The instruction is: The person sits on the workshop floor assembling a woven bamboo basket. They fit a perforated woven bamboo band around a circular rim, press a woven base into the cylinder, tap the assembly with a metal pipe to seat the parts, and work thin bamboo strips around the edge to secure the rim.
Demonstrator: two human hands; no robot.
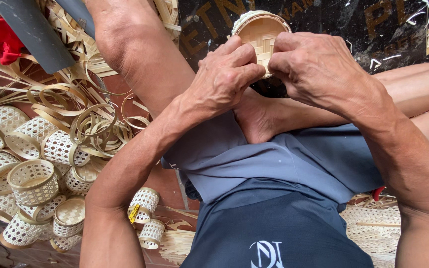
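Both hands, left hand [227, 74] and right hand [314, 67], pinch the small round woven bamboo basket [260, 31] far centre, above dark printed sheeting [323, 17]; pale openwork bamboo baskets [31, 181] crowd the reddish tiled floor [167, 186] left.

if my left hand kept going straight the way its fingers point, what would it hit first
Most likely the small round woven basket it already pinches, then the right hand just beyond; depth is hard to judge from above.
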